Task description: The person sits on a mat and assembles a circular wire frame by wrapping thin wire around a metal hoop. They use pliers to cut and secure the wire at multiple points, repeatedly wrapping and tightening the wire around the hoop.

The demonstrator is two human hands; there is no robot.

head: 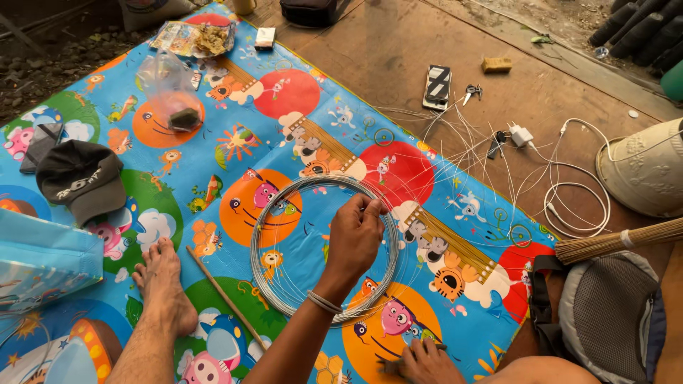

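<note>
We are seeing the wire coil (324,249) lying mid-frame on the mat (299,107), a cap (82,181) at its left, a phone (437,86) upper right, a backpack (612,320) lower right.

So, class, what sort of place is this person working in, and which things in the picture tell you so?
Probably an informal floor workspace at a home's edge: a colourful cartoon play mat spread over bare wooden boards, a straw broom, and stony ground beside the mat.

Wire coil (270,281): thin grey-silver loops, round hoop, lying flat on colourful cartoon mat (284,121), far rim pinched.
</note>
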